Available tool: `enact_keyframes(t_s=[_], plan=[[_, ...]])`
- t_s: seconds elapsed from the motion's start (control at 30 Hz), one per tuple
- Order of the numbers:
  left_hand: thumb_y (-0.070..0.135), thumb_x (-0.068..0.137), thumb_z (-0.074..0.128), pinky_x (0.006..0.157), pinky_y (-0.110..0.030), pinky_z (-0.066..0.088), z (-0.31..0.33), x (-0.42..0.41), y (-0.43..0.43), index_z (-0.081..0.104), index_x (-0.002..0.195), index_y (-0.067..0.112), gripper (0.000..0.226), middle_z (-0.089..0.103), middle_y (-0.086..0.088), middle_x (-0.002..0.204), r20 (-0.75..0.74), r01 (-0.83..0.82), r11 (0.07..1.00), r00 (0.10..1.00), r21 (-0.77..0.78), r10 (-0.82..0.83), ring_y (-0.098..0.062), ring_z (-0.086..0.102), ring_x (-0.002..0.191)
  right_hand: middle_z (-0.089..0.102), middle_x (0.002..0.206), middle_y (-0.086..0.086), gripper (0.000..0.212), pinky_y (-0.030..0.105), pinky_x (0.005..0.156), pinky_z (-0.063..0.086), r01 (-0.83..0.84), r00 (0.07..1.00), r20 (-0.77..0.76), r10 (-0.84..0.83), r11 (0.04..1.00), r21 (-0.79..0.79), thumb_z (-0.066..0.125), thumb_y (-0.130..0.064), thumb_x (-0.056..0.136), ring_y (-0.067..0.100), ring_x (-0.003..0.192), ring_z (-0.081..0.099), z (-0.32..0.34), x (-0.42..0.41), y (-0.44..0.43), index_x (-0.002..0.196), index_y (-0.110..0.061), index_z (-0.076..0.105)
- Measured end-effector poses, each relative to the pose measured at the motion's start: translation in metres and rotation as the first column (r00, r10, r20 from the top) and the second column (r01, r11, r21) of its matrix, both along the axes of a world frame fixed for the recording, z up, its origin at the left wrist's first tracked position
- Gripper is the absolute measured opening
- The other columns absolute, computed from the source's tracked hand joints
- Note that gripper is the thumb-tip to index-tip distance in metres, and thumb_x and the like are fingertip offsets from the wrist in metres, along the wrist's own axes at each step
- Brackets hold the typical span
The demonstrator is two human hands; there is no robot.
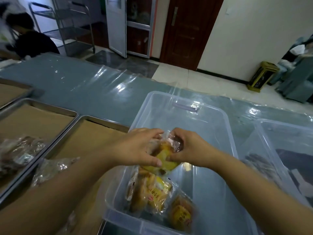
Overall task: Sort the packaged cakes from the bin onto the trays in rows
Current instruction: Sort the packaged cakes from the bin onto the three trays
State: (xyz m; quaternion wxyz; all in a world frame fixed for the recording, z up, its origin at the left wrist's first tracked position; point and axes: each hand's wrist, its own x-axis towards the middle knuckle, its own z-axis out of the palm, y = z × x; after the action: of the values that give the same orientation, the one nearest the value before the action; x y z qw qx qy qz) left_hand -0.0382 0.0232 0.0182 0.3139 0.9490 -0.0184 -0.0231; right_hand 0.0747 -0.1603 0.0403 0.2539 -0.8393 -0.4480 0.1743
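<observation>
Right now both hands meet over the middle of the clear bin (225,119), above its left wall. The left hand (135,150) is curled, thumb under and fingers over, around a yellow packaged cake (165,160); the right hand (191,150) pinches the same bundle from the other side, and a darker wrapped cake (177,143) seems tucked under its fingers. Whether that makes 2 packets or more, I cannot tell through the crinkled film.

More packaged cakes (157,194) lie against the bin's near-left corner. To the left, the nearest tray (94,118) holds 1 clear packet (50,168) near its left rim; the next tray (50,107) carries dark packets (18,153) at its near end.

The risk, as I judge it, lies in the shared grip: slick wrappers held by 2 hands could slide apart as the hands separate, dropping a cake back into the bin or onto the tray rim. Squeezing harder could crush the soft cakes.
</observation>
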Motion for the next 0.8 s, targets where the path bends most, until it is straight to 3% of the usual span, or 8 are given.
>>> enact_keyframes(t_s=[0.1, 0.2, 0.27, 0.37, 0.43, 0.53, 0.63, 0.8], plan=[[0.050, 0.061, 0.078, 0.079, -0.029, 0.053, 0.009, 0.004, -0.007, 0.044, 0.124, 0.037, 0.073, 0.060, 0.017, 0.112, 0.009, -0.106, 0.952, 0.993, -0.286, 0.114, -0.003, 0.060, 0.097, 0.060, 0.071, -0.010, 0.036, 0.013, 0.052, 0.045, 0.043, 0.997, -0.071, -0.029, 0.979, 0.201, 0.085, -0.025, 0.060, 0.000, 0.061, 0.057, 0.015, 0.002, 0.006, 0.082, -0.028, 0.056], [0.052, 0.064, 0.074, 0.057, -0.025, 0.047, 0.014, 0.009, -0.004, 0.052, 0.091, 0.041, 0.037, 0.062, 0.016, 0.083, 0.086, -0.214, 0.972, 0.971, -0.097, 0.222, -0.001, 0.059, 0.074, 0.062, 0.076, -0.010, 0.040, 0.011, 0.055, 0.046, 0.068, 0.995, -0.090, -0.045, 0.957, 0.281, 0.085, -0.024, 0.061, -0.002, 0.063, 0.058, 0.009, 0.006, 0.012, 0.086, -0.031, 0.055], [0.057, 0.066, 0.069, 0.049, -0.022, 0.034, 0.012, 0.012, -0.001, 0.047, 0.079, 0.039, 0.031, 0.056, 0.016, 0.073, 0.174, -0.290, 0.956, 0.945, 0.048, 0.278, -0.001, 0.053, 0.066, 0.063, 0.088, -0.009, 0.046, 0.013, 0.063, 0.050, 0.127, 0.986, -0.144, -0.085, 0.941, 0.314, 0.083, -0.025, 0.066, -0.001, 0.073, 0.062, -0.005, 0.011, 0.015, 0.101, -0.029, 0.054], [0.058, 0.067, 0.066, 0.055, -0.024, 0.033, 0.003, 0.018, 0.005, 0.047, 0.083, 0.034, 0.035, 0.048, 0.015, 0.078, 0.252, -0.455, 0.891, 0.864, 0.016, 0.436, -0.009, 0.050, 0.075, 0.059, 0.100, -0.009, 0.062, 0.020, 0.068, 0.050, 0.275, 0.958, -0.127, -0.256, 0.946, 0.172, 0.074, -0.038, 0.077, 0.005, 0.080, 0.061, -0.034, 0.022, 0.014, 0.128, -0.024, 0.042], [0.058, 0.068, 0.066, 0.059, -0.025, 0.034, -0.003, 0.022, 0.009, 0.046, 0.084, 0.032, 0.036, 0.044, 0.015, 0.079, 0.258, -0.513, 0.858, 0.826, -0.027, 0.502, -0.012, 0.049, 0.079, 0.058, 0.109, -0.006, 0.059, 0.029, 0.075, 0.051, 0.271, 0.963, 0.010, -0.271, 0.962, -0.034, 0.068, -0.040, 0.081, 0.009, 0.084, 0.059, -0.055, 0.027, 0.013, 0.131, -0.024, 0.040], [0.057, 0.070, 0.066, 0.066, -0.028, 0.039, -0.010, 0.027, 0.012, 0.048, 0.088, 0.030, 0.037, 0.044, 0.014, 0.080, 0.235, -0.521, 0.852, 0.822, -0.059, 0.519, -0.013, 0.049, 0.082, 0.053, 0.129, -0.001, 0.059, 0.030, 0.087, 0.046, 0.010, 0.977, 0.207, 0.054, 0.956, -0.295, 0.067, -0.037, 0.082, 0.014, 0.105, 0.056, -0.083, 0.019, 0.019, 0.134, -0.027, 0.040], [0.058, 0.070, 0.062, 0.066, -0.029, 0.039, -0.015, 0.030, 0.015, 0.050, 0.090, 0.028, 0.037, 0.044, 0.014, 0.080, 0.243, -0.523, 0.847, 0.813, -0.094, 0.529, -0.012, 0.049, 0.081, 0.040, 0.141, 0.003, 0.074, 0.035, 0.100, 0.036, -0.311, 0.838, 0.284, 0.465, 0.837, -0.451, 0.067, -0.045, 0.079, 0.023, 0.125, 0.038, -0.105, 0.010, 0.028, 0.141, -0.023, 0.035], [0.060, 0.069, 0.058, 0.067, -0.026, 0.041, -0.019, 0.030, 0.017, 0.056, 0.103, 0.025, 0.048, 0.049, 0.010, 0.091, 0.229, -0.522, 0.844, 0.812, -0.125, 0.536, -0.008, 0.051, 0.082, 0.024, 0.151, 0.007, 0.084, 0.042, 0.109, 0.026, -0.407, 0.768, 0.225, 0.600, 0.728, -0.553, 0.062, -0.055, 0.079, 0.029, 0.135, 0.026, -0.131, 0.000, 0.040, 0.146, -0.020, 0.025]])
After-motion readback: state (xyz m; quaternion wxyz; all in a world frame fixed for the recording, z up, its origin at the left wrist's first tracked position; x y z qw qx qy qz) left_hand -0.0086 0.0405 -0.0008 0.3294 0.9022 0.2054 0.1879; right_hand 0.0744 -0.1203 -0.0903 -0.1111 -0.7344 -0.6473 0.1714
